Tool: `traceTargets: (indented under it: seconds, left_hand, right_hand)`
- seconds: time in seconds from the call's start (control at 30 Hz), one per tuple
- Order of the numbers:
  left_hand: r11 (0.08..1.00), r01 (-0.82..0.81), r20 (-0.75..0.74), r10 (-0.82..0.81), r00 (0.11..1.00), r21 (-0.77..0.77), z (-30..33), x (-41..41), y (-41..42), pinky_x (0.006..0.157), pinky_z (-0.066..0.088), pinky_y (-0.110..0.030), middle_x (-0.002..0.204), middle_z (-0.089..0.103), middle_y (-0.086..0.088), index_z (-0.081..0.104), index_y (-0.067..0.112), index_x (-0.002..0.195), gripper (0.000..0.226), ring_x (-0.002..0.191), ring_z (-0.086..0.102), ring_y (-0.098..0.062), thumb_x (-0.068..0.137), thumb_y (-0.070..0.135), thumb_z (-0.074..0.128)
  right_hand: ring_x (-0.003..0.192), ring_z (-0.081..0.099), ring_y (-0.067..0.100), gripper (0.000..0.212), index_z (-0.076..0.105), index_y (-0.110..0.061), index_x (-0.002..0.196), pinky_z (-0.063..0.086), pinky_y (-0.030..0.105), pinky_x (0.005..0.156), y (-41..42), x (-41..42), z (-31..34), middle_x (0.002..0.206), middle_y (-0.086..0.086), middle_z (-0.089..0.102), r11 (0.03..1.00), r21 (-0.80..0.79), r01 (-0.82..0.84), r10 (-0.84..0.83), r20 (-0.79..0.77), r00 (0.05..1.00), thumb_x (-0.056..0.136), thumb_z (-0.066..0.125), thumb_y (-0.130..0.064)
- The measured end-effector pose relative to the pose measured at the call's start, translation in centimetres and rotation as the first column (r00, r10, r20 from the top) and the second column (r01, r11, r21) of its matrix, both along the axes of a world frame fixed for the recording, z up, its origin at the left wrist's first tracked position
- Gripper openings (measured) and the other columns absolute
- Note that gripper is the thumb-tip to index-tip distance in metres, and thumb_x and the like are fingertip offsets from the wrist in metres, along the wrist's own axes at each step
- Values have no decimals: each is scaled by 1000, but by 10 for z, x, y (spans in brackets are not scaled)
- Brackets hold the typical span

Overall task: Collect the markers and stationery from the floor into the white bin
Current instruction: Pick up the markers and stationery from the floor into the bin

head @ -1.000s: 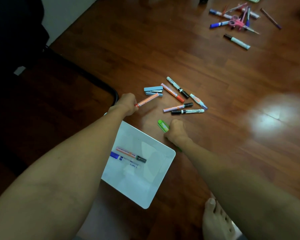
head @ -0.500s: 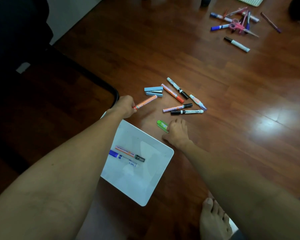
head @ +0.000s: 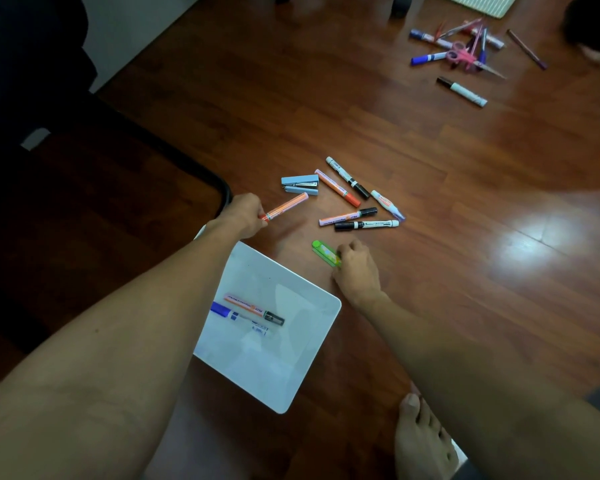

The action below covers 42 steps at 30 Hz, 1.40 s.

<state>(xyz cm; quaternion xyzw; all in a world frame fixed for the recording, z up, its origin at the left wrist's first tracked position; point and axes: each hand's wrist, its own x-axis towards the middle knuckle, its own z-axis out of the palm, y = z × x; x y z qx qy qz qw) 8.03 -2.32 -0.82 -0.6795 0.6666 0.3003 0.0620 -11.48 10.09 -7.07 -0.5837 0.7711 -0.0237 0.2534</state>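
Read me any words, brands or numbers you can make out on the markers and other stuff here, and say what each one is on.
"PILOT": seemingly, on the orange marker in the white bin; its smaller print is blurred.
Blue marker in the bin: label too small to read.
White marker on the floor: dark print, too blurred to read.
Pink marker above it: print unreadable.
Orange pen in the left hand: no readable text.

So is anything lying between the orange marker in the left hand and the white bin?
Nothing visible. The left hand holds the orange marker just beyond the white bin; the bin is open-topped and holds two markers, with only bare floor between.
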Motion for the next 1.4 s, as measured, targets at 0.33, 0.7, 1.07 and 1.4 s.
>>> traceTargets:
  seconds: [0.33, 0.7, 1.07, 1.4]
  left_hand:
    - [1000, -10, -10, 10, 1000, -10, 10, -2, 4, 80, 53, -34, 102, 69, -11, 70, 11, 100, 16, 93, 67, -27, 88, 21, 71]
    - [999, -18, -16, 18, 1000, -34, 21, 5, 5, 78, 50, -31, 103, 68, -12, 66, 12, 97, 13, 89, 63, -24, 88, 21, 71]
    - [999, -18, -45, 17, 999, -39, 32, -1, 13, 80, 53, -33, 107, 68, -14, 67, 8, 106, 19, 96, 66, -26, 91, 19, 68]
    - [992, -92, -44, 88, 995, -84, 27, 21, 19, 78, 49, -33, 107, 68, -16, 58, 13, 90, 12, 97, 66, -29, 90, 17, 70]
  right_hand:
    - [110, 51, 33, 51, 57, -3, 120, 43, 36, 96, -8, -5, -4, 121, 17, 53, 978, -2, -209, 207, -108, 972, 75, 68, -25]
    - [112, 51, 35, 36, 58, -1, 112, 40, 37, 93, -8, -18, -2, 116, 20, 57, 948, -22, -318, 316, -63, 947, 81, 58, -19]
    - [116, 52, 30, 29, 59, -3, 116, 45, 41, 99, -10, -31, 10, 124, 16, 51, 958, -130, -255, 260, 20, 966, 94, 55, -21]
    - [120, 50, 33, 33, 55, 1, 125, 40, 41, 99, -54, -63, -4, 131, 19, 52, 950, -180, -255, 212, -225, 951, 96, 40, -3]
